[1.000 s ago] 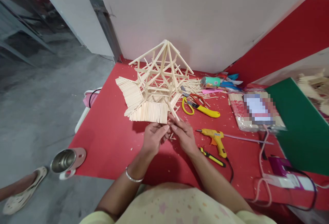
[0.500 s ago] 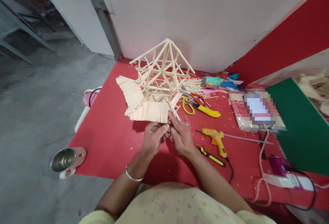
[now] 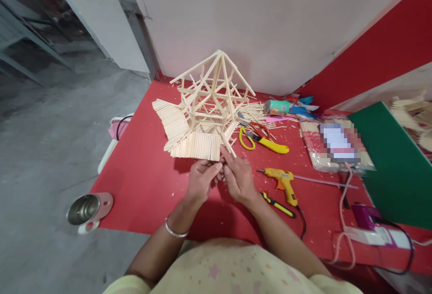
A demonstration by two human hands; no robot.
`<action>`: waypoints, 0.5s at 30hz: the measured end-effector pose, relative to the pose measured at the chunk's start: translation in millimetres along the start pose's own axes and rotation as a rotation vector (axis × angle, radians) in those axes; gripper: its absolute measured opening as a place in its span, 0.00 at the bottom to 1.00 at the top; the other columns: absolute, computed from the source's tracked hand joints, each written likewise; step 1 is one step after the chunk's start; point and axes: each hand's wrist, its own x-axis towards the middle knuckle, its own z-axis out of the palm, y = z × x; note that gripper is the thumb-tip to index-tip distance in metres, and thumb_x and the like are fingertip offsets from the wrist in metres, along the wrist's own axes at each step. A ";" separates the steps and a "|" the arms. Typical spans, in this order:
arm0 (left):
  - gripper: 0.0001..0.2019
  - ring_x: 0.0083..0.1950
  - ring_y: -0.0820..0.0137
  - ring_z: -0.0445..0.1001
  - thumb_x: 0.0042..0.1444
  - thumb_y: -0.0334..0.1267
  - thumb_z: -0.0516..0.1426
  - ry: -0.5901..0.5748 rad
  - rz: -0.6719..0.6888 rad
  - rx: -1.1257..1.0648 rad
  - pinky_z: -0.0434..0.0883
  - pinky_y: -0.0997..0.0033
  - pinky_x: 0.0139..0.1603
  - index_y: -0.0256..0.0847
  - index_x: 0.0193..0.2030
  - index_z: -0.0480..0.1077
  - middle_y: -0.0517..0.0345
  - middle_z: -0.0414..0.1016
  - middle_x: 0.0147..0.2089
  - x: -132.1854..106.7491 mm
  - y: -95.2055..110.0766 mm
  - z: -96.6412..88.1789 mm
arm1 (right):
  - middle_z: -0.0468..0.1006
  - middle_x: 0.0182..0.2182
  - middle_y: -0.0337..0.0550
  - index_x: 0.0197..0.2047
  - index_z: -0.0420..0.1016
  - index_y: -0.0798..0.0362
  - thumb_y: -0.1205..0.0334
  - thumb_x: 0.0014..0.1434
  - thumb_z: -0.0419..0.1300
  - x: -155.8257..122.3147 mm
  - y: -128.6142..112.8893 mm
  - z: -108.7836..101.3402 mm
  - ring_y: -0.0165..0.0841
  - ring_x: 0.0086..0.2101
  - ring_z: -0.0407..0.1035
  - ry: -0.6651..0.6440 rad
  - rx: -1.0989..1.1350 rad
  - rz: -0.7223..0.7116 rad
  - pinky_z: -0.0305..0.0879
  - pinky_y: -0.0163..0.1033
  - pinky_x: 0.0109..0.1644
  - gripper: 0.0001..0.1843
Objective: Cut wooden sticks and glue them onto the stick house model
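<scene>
A pavilion-like model (image 3: pixel 212 100) built of thin wooden sticks stands on the red table in front of me. Closely laid sticks cover its lower roof at the left and front; the upper roof is bare rafters. My left hand (image 3: pixel 202 179) is closed at the front eave, fingers curled beneath the edge and thumb pointing right. At the right end of the front roof panel (image 3: pixel 199 146), my right hand (image 3: pixel 239 177) lays its index finger along the last sticks, beside a bare rafter, with the thumb bent inward. The fingertips meet under the eave and are partly hidden.
Right of the hands lie a yellow glue gun (image 3: pixel 281 181), a utility knife (image 3: pixel 279 205) and yellow-handled cutters (image 3: pixel 266 142). Loose sticks (image 3: pixel 253 113) lie behind. A phone (image 3: pixel 339 142) rests on packaged sticks. A mug (image 3: pixel 89 208) stands at the left edge; a wall rises behind.
</scene>
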 end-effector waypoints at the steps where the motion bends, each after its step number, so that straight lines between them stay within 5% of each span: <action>1: 0.18 0.19 0.76 0.67 0.49 0.49 0.70 -0.001 0.000 -0.001 0.61 0.76 0.18 0.35 0.35 0.77 0.61 0.73 0.22 0.1 -0.4 -0.2 | 0.79 0.57 0.52 0.79 0.51 0.44 0.61 0.73 0.49 0.1 -0.2 0.0 0.41 0.50 0.75 0.002 -0.008 -0.002 0.73 0.48 0.53 0.34; 15: 0.19 0.19 0.76 0.66 0.48 0.50 0.71 0.004 0.000 0.007 0.61 0.75 0.19 0.35 0.35 0.76 0.61 0.72 0.21 -0.6 1.6 0.8 | 0.79 0.56 0.52 0.79 0.52 0.44 0.61 0.73 0.49 -0.6 0.1 1.4 0.41 0.49 0.75 -0.005 0.001 0.024 0.73 0.48 0.52 0.33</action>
